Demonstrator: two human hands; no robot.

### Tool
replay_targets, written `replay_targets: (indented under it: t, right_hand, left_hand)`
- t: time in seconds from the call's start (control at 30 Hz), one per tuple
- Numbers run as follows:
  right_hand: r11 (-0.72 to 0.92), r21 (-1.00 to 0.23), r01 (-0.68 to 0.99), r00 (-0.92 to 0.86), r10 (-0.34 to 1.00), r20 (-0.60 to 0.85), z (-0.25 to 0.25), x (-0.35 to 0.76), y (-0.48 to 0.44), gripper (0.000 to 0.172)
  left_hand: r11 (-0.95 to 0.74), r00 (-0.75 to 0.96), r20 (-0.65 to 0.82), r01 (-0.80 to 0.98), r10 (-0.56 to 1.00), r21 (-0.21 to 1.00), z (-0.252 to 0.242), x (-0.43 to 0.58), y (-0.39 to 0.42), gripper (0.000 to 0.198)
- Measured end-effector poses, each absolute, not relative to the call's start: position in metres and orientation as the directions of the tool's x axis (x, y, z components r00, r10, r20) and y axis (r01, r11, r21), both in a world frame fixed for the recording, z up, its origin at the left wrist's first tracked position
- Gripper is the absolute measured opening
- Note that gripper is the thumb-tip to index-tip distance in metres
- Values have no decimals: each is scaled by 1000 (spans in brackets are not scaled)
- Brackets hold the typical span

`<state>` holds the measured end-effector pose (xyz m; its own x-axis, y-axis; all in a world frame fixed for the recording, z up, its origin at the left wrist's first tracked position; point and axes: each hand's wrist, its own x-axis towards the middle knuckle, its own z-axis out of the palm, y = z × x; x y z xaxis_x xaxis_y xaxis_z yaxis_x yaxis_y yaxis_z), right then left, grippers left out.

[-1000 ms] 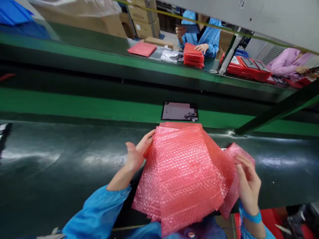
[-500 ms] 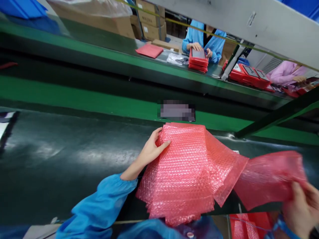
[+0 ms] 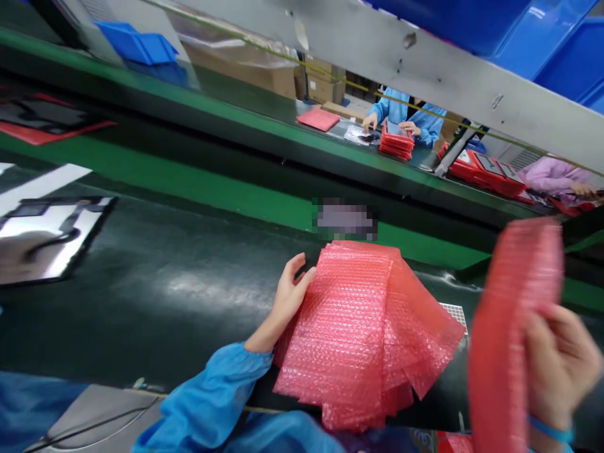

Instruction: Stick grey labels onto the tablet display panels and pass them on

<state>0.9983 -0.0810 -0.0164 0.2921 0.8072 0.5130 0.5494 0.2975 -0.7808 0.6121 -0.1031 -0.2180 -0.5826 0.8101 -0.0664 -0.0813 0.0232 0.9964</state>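
A fanned stack of red bubble-wrap bags (image 3: 352, 314) lies on the dark green bench top in front of me. My left hand (image 3: 291, 289) rests at the stack's upper left edge, fingers and thumb apart, holding nothing. On the right, my right hand (image 3: 559, 358) is closed around a single red bubble-wrap bag (image 3: 503, 327). That bag is raised on end, clear of the stack, and smeared by motion. A white sheet with a grid of small labels (image 3: 455, 314) sticks out from under the stack's right side.
Glossy flat panels (image 3: 56, 239) lie at the left. Beyond the green divider, a moving-line surface carries a dark panel on red (image 3: 47, 116). Across it, a person in blue sleeves (image 3: 394, 110) handles a red stack (image 3: 396, 141). Blue bins (image 3: 472, 25) hang overhead.
My right hand has lifted its bag from lying low at the right to standing upright. The left hand has loosened at the stack's edge. My view has swung to the left.
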Motion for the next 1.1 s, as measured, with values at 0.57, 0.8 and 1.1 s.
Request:
replay_targets:
  t: [0.57, 0.8, 1.1]
  right_hand:
    - [186, -577, 795, -201, 979, 39, -118, 973, 14, 67]
    - [82, -660, 746, -103, 995, 7, -148, 1004, 28, 67]
    - [47, -813, 580, -194, 978, -82, -131, 1006, 26, 59]
  left_hand:
    - [196, -344, -271, -237, 899, 952, -206, 635, -168, 89]
    - [101, -361, -141, -128, 922, 987, -211, 646, -145, 86]
    - [26, -375, -85, -160, 923, 987, -209, 654, -135, 96]
